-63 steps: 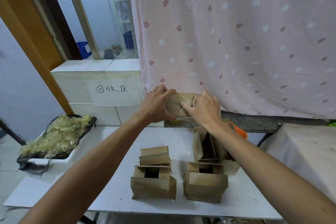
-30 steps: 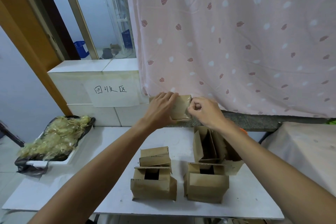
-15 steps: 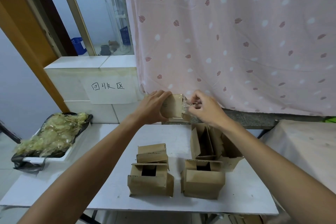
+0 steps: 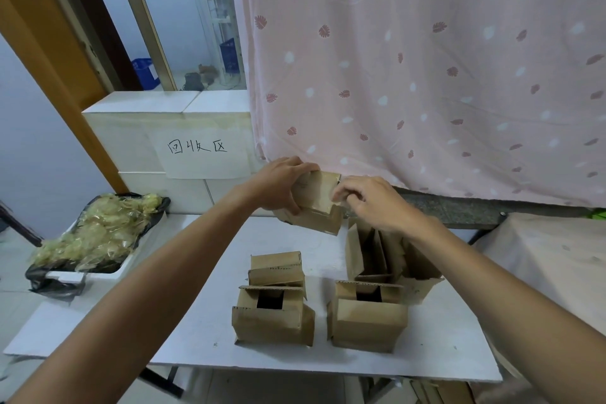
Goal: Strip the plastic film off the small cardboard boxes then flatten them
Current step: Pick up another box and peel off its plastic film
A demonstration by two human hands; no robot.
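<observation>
A pink leaf-print curtain covers the rear wall. Left of it, a white tiled block bears a handwritten paper sign. An orange-brown wooden frame borders a daylit opening containing blue crates. A white table stands before a grey stone ledge.

Just the one view here, worn on the head, so it looks forward and down across the white table from its near edge. Wide lens and pretty close in: both forearms come in from the bottom corners, and the left hand and right hand meet at a small box mid-frame. A curtain fills the far right, a window the far left.
</observation>
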